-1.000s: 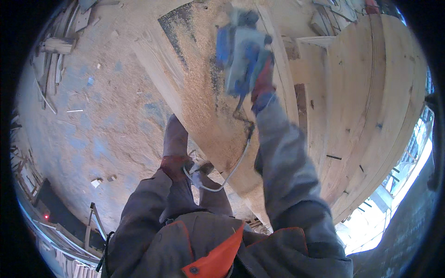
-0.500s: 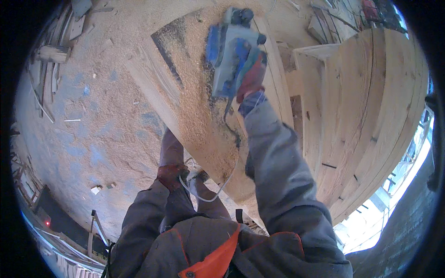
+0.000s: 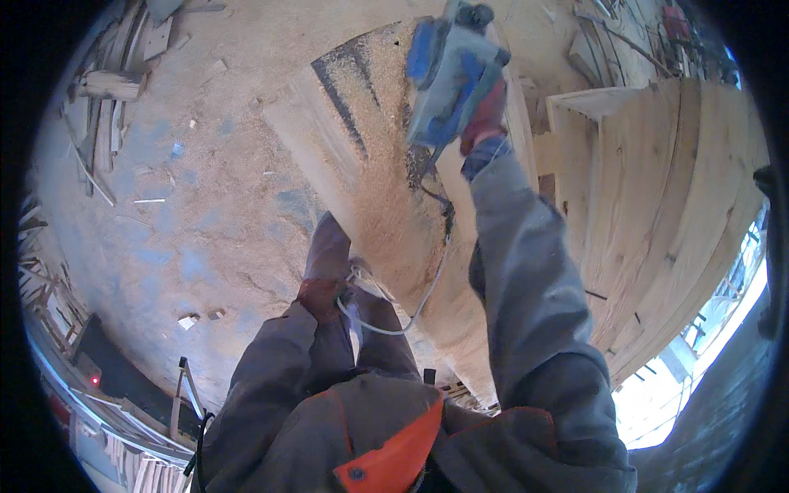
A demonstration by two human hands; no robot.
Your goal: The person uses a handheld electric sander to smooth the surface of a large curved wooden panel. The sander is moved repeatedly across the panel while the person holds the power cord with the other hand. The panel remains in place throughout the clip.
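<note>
My right hand (image 3: 486,115), in a red and dark work glove, is wrapped round the handle of a blue-grey electric planer (image 3: 456,82). The planer lies near the far end of a wide wooden board (image 3: 308,135) strewn with sawdust and shavings. From its near end a cord (image 3: 427,308) runs back along the board and loops down beside my left hand. That left hand (image 3: 322,297), in a reddish glove, is low by my leg, next to the cord; its fingers are too dark to make out, so whether it grips the cord cannot be told.
Right of the board stands a large curved structure of joined planks (image 3: 649,214), with dark rods sticking out near its lower edge. Scrap wood (image 3: 111,85) is piled at the far left. Shavings cover the floor (image 3: 189,230). More offcuts (image 3: 588,53) lie at the far right.
The planer, with my right hand on it, has moved away from me along the board, trailing its cord. The whole view has shifted a little. My left hand stays by my leg.
</note>
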